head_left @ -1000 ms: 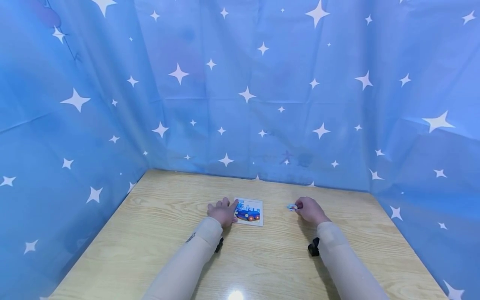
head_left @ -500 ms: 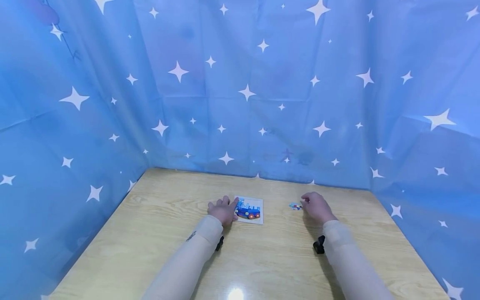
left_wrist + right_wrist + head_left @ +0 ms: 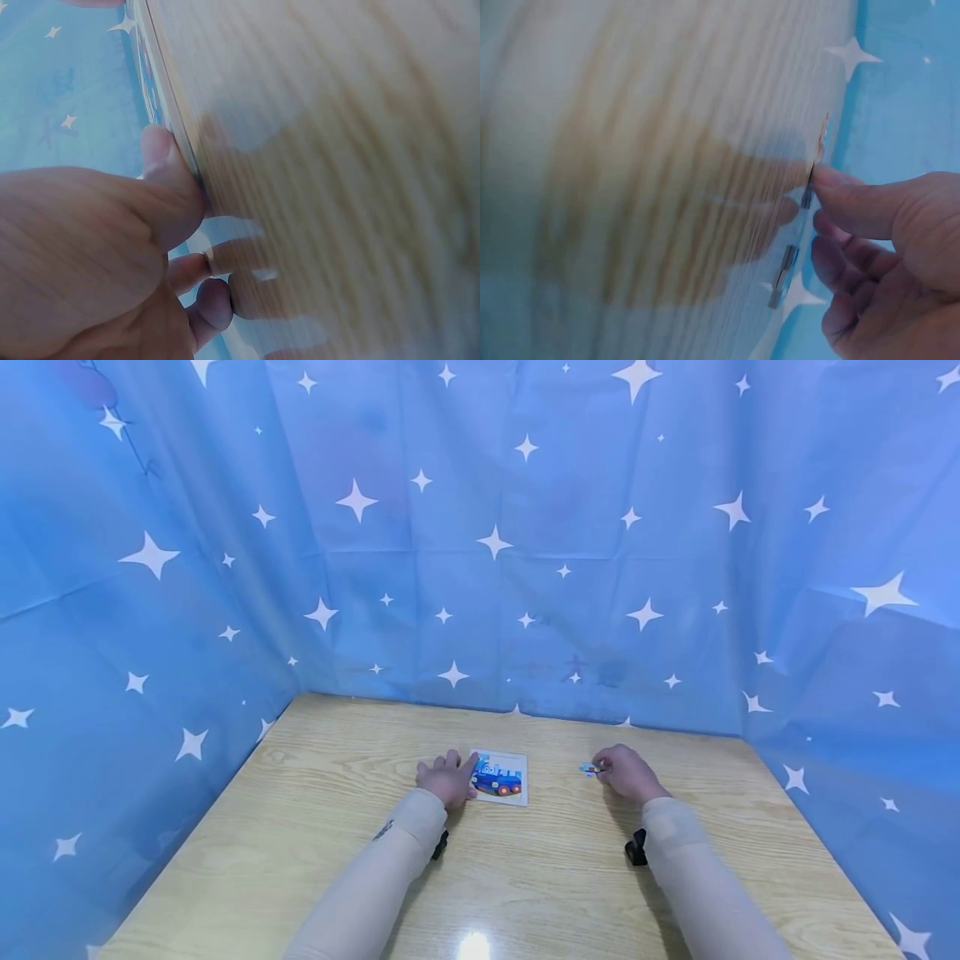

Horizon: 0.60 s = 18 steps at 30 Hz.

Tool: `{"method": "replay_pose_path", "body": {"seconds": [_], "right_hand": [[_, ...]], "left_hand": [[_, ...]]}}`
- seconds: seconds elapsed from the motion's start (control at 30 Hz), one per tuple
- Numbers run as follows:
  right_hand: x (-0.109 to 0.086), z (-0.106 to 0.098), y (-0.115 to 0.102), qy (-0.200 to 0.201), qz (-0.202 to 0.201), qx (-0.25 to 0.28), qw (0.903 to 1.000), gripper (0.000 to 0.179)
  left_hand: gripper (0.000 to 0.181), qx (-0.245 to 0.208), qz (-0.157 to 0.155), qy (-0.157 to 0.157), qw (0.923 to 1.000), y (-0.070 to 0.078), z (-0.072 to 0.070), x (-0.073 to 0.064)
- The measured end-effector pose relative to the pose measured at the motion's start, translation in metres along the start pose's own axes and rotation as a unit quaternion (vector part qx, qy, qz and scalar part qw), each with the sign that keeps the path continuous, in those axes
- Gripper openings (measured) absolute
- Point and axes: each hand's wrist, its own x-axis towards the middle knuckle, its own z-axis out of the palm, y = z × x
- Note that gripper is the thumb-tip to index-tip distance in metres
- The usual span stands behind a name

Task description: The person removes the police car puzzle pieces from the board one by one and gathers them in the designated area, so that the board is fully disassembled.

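A small white-framed picture puzzle (image 3: 517, 800) showing a blue train lies flat on the wooden table. At its left side is my left hand (image 3: 447, 782), index finger extended to the upper left corner. The thumb (image 3: 166, 154) presses the near edge in the left wrist view, other fingers resting on the table. To the right, my right hand (image 3: 628, 773) is over a little group of colourful puzzle pieces (image 3: 588, 768). Its thumb and finger pinch a puzzle piece (image 3: 808, 193) at the table surface. Another piece (image 3: 782, 277) lies nearer the curled fingers.
The light wooden table (image 3: 525, 877) reaches back to a blue curtain (image 3: 465, 577) with white stars, which closes off the back and both sides. A black wrist camera (image 3: 636, 848) is strapped under the right sleeve.
My right hand drew off to the right of the pieces with fingers parted, then came back onto them and closed its fingertips. The left hand has stayed on the puzzle frame.
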Motion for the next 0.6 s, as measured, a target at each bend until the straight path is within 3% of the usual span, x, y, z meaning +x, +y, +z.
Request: {"method": "replay_pose_path", "body": {"seconds": [0.3,0.6], "right_hand": [[0.002,0.002,0.000,-0.003,0.023,-0.034,0.9991,0.022],[0.003,0.003,-0.011,0.002,0.034,-0.053,0.9980,0.027]], "left_hand": [[0.068,0.002,0.002,0.011,0.9999,-0.002,0.004,0.004],[0.067,-0.005,0.001,0.008,1.0000,0.000,-0.002,-0.003]]}}
